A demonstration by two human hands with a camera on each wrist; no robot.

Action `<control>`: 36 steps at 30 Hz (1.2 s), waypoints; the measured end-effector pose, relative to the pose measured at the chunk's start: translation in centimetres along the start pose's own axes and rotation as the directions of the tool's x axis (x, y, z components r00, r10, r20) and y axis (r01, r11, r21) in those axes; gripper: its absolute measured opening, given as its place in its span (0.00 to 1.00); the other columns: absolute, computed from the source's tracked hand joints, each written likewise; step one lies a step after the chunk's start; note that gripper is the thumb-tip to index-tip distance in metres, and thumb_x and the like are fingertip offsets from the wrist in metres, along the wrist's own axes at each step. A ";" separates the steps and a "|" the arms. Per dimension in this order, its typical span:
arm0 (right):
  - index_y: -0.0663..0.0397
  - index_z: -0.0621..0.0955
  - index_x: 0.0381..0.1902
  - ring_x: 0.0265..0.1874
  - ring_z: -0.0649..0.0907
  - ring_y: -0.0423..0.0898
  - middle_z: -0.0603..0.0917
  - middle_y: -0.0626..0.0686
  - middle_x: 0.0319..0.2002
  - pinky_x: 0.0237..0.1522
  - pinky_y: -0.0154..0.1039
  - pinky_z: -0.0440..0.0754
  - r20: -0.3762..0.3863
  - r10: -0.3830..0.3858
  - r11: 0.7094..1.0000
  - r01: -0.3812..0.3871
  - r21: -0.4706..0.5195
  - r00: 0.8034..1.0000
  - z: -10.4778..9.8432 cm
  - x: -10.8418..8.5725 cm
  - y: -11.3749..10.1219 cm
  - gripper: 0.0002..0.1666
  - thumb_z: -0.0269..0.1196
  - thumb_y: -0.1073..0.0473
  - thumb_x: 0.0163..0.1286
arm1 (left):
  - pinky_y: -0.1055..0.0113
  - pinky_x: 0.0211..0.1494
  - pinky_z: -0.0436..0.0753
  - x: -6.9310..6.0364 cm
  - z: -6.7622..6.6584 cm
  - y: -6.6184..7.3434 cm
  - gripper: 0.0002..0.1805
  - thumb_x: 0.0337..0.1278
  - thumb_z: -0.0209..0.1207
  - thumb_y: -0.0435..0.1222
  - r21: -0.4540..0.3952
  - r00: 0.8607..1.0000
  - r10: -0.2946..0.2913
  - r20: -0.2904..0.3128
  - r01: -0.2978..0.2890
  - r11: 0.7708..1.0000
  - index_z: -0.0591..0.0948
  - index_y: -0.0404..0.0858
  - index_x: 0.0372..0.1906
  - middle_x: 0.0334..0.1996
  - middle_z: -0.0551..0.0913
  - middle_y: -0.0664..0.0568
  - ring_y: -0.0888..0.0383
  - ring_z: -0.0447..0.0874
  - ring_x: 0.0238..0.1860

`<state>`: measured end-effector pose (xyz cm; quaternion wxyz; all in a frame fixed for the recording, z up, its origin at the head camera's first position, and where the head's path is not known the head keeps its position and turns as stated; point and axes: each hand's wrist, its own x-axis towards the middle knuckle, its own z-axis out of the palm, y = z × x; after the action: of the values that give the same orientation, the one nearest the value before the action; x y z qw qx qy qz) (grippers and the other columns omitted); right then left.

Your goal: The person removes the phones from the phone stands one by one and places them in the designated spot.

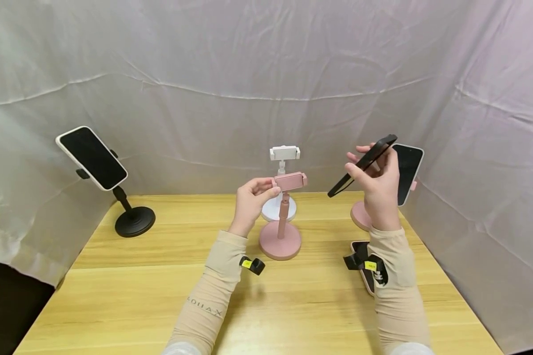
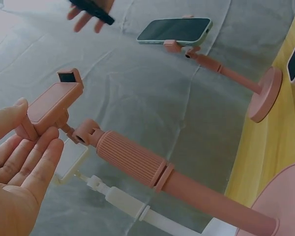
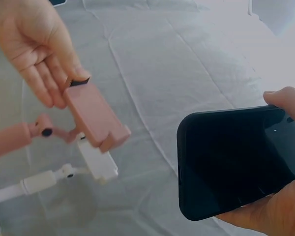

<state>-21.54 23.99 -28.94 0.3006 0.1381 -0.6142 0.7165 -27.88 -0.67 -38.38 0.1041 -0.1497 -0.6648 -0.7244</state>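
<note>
My left hand (image 1: 248, 202) pinches the left end of the clamp (image 1: 290, 181) on a pink phone stand (image 1: 281, 241). In the left wrist view the thumb lies on the clamp's end jaw, and the fingers (image 2: 37, 160) extend beneath it. No phone sits in this clamp. To the right, my right hand (image 1: 382, 192) holds a black phone (image 1: 363, 165) in the air, tilted and apart from the stand. The right wrist view shows the phone's dark screen (image 3: 236, 157), with the thumb on its upper edge and the other fingers partly hidden behind it.
A white phone stand (image 1: 285, 153) is directly behind the pink one. At left, a black stand (image 1: 135, 222) carries a white-edged phone (image 1: 93, 158). Another pink stand (image 2: 267, 93) bears a phone (image 2: 174, 30) at right. A phone (image 1: 359, 247) lies under my right wrist. Grey cloth (image 1: 195, 133) surrounds the table.
</note>
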 end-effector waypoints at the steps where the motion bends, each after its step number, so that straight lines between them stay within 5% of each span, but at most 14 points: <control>1: 0.55 0.69 0.59 0.52 0.85 0.51 0.78 0.57 0.53 0.52 0.32 0.84 -0.002 0.001 1.000 -0.001 -0.008 1.000 -0.2 -0.1 0.1 0.35 0.70 0.71 0.55 | 0.69 0.52 0.84 0.0 -0.1 0.0 0.17 0.51 0.71 0.35 0.002 1.000 0.005 -0.001 -0.005 1.000 0.84 0.33 0.46 0.43 0.87 0.38 0.62 0.87 0.42; 18: 0.52 0.66 0.60 0.50 0.85 0.43 0.79 0.49 0.51 0.51 0.27 0.82 0.006 0.094 0.982 -0.092 -0.166 0.996 -3.0 -2.1 1.2 0.37 0.71 0.71 0.56 | 0.74 0.47 0.83 -0.2 -3.8 0.5 0.18 0.50 0.71 0.38 0.076 0.999 0.042 -0.033 -0.039 0.996 0.84 0.33 0.46 0.43 0.87 0.38 0.65 0.86 0.40; 22: 0.48 0.66 0.59 0.48 0.85 0.37 0.80 0.45 0.50 0.51 0.23 0.80 0.023 0.143 0.956 -0.132 -0.262 0.989 -3.5 -2.7 1.8 0.37 0.71 0.69 0.56 | 0.75 0.45 0.83 -0.2 -5.2 0.6 0.19 0.50 0.71 0.39 0.095 0.997 0.056 -0.049 -0.051 0.994 0.84 0.34 0.46 0.42 0.88 0.41 0.65 0.86 0.39; 30: 0.46 0.62 0.60 0.47 0.83 0.31 0.77 0.42 0.51 0.44 0.23 0.82 0.052 0.258 0.916 -0.227 -0.331 0.965 -4.3 -4.1 3.3 0.39 0.72 0.65 0.57 | 0.74 0.47 0.84 0.3 -8.5 0.8 0.20 0.51 0.71 0.40 0.093 0.996 0.062 -0.064 -0.055 0.994 0.83 0.32 0.47 0.36 0.88 0.62 0.65 0.86 0.40; 36: 0.52 0.61 0.63 0.43 0.80 0.31 0.77 0.42 0.46 0.44 0.20 0.79 0.073 0.289 0.857 -0.224 -0.464 0.954 -5.0 -5.1 4.9 0.41 0.72 0.61 0.59 | 0.75 0.47 0.84 0.8 -10.8 0.7 0.19 0.51 0.71 0.38 0.084 0.992 0.061 -0.111 -0.052 0.995 0.83 0.32 0.47 0.34 0.87 0.65 0.65 0.85 0.40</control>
<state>-19.61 27.12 -36.76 0.1822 0.0312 -0.7959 0.5766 -29.23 -11.39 -38.20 0.1681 -0.1228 -0.6821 -0.7010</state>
